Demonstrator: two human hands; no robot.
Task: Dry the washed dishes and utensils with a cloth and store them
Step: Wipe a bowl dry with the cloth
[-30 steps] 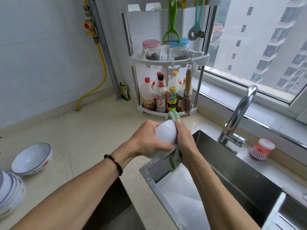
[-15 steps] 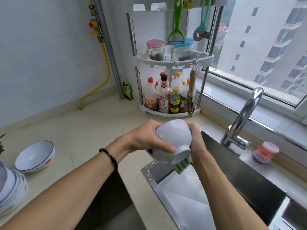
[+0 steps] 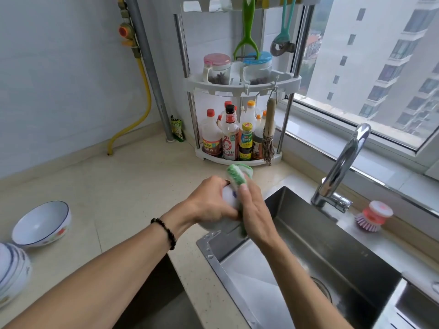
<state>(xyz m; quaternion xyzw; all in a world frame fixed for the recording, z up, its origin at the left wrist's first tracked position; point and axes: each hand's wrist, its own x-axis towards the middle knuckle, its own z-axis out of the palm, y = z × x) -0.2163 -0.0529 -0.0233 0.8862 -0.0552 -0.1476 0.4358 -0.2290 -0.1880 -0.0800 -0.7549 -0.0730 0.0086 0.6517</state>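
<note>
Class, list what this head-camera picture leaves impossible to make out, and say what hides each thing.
- White bowl, head view: mostly covered by the left hand, right hand and green-and-white cloth; its inside is unseen.
- Stacked bowls: cut off by the left edge, so uncountable.
- Bottle labels: too small to read.
- Sink drain: partly behind the right forearm.

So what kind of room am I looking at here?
Most likely a home kitchen in a high-rise flat: a stainless steel sink with a chrome tap, a white corner rack of sauce bottles, and apartment towers outside the window.
</note>
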